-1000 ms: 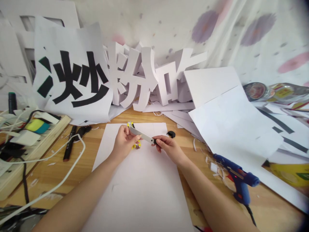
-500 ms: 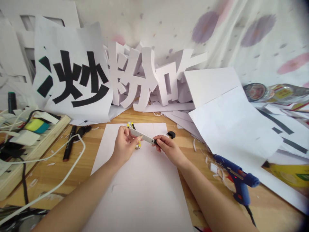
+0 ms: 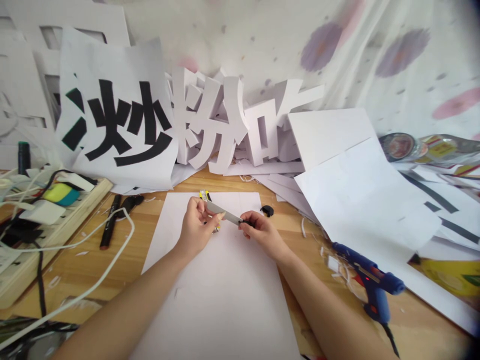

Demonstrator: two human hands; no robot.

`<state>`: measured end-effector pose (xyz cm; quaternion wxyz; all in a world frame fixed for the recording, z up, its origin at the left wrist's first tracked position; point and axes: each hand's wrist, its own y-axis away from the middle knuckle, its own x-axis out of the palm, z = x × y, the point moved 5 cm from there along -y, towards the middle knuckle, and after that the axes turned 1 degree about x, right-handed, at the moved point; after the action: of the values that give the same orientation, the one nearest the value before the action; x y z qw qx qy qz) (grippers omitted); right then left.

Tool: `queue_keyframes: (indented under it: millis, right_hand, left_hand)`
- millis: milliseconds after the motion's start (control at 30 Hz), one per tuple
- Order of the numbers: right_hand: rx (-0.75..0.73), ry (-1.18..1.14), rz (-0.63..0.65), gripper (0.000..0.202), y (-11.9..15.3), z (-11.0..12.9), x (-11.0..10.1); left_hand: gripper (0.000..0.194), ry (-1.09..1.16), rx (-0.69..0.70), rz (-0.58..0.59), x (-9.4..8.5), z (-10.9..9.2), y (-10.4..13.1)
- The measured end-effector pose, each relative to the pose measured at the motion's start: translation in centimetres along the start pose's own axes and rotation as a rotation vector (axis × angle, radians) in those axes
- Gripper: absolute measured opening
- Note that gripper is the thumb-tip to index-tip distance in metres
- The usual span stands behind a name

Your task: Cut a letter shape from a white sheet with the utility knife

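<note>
My left hand (image 3: 197, 226) pinches one end of a long, flat cutter blade (image 3: 228, 215). My right hand (image 3: 260, 231) grips the other end, where a small black piece (image 3: 247, 223) shows between the fingers. Both hands hover over a white foam board (image 3: 225, 295), and the blade slants down to the right. Partly hidden behind the left fingers lies a yellow and black utility knife handle (image 3: 203, 195). A small black cap-like part (image 3: 267, 210) rests by the board's right edge.
A blue glue gun (image 3: 369, 275) lies at right near white sheets (image 3: 363, 195). White cut-out characters (image 3: 221, 125) and a printed sheet (image 3: 120, 170) stand at the back. At left are a power strip (image 3: 90, 200), a white cable (image 3: 129, 235) and a black marker (image 3: 110, 225).
The blade has turned slightly, and its face looks darker. My right fingers have shifted on the black piece. The whole view has moved a little.
</note>
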<state>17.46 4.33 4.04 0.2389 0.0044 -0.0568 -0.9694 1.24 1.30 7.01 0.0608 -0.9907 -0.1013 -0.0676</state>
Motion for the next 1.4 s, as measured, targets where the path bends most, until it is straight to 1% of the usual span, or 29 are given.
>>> queue_keyframes:
  millis: [167, 267, 333, 400, 433, 500, 567, 600, 633, 733, 800, 867, 967, 1067, 1133, 1233, 1400]
  right_hand:
    - [0.020, 0.001, -0.049, 0.013, -0.1, -0.2, 0.1]
    - [0.035, -0.022, -0.095, 0.012, -0.1, -0.2, 0.1]
    - [0.045, -0.040, -0.138, 0.013, -0.2, -0.2, -0.1]
    - [0.045, -0.050, -0.186, 0.013, -0.2, -0.4, -0.5]
    - [0.044, -0.052, -0.212, 0.013, -0.2, -0.4, -0.8]
    - [0.044, -0.057, -0.266, 0.012, -0.2, -0.6, -1.3]
    - [0.040, -0.061, -0.313, 0.011, -0.1, -0.8, -1.7]
    - [0.037, -0.062, -0.329, 0.011, -0.1, -0.8, -1.8]
    - [0.033, -0.063, -0.341, 0.011, 0.0, -0.9, -1.9]
    - [0.022, -0.067, -0.357, 0.011, 0.0, -1.0, -1.8]
    - [0.015, -0.070, -0.363, 0.011, 0.0, -1.0, -1.8]
    - [0.006, -0.072, -0.374, 0.010, 0.0, -1.1, -1.8]
    - [-0.011, -0.077, -0.392, 0.010, 0.0, -1.1, -1.9]
    - [-0.037, -0.085, -0.409, 0.010, 0.1, -1.1, -2.1]
    - [-0.057, -0.092, -0.417, 0.011, 0.2, -1.1, -2.1]
    - [-0.088, -0.098, -0.423, 0.011, 0.2, -1.0, -2.2]
    - [-0.115, -0.091, -0.430, 0.012, 0.2, -1.1, -2.4]
  left_hand:
    - [0.045, 0.017, -0.037, -0.011, 0.2, 0.3, 0.1]
    - [0.046, -0.006, -0.103, 0.009, 0.2, 0.1, -0.1]
    - [0.046, -0.028, -0.133, 0.059, -0.1, -0.3, -0.4]
    - [0.041, -0.082, -0.115, 0.078, -0.9, -0.7, -1.0]
    - [0.036, -0.141, -0.081, 0.050, -1.6, -1.0, -1.2]
    - [0.030, -0.369, -0.019, -0.068, -3.0, -1.2, -1.7]
    - [0.033, -0.660, -0.005, -0.181, -3.7, -1.0, -1.9]
    - [0.038, -0.784, -0.009, -0.206, -3.7, -0.7, -1.9]
    - [0.045, -0.882, -0.012, -0.206, -3.4, -0.4, -1.9]
    - [0.065, -1.079, 0.013, -0.134, -1.8, 0.3, -2.1]
    - [0.070, -1.183, -0.032, -0.086, -1.2, 0.8, -2.3]
    - [0.074, -1.215, -0.113, -0.058, -1.3, 1.2, -2.5]
    - [0.073, -1.113, -0.171, -0.062, -2.1, 1.3, -2.7]
    - [0.058, -0.857, -0.206, -0.129, -3.2, 1.3, -2.6]
    - [0.047, -0.652, -0.212, -0.165, -3.6, 1.2, -2.3]
    - [0.037, -0.391, -0.169, -0.144, -3.2, 0.9, -2.0]
    - [0.039, 0.029, -0.096, -0.020, -1.5, 0.5, -1.5]
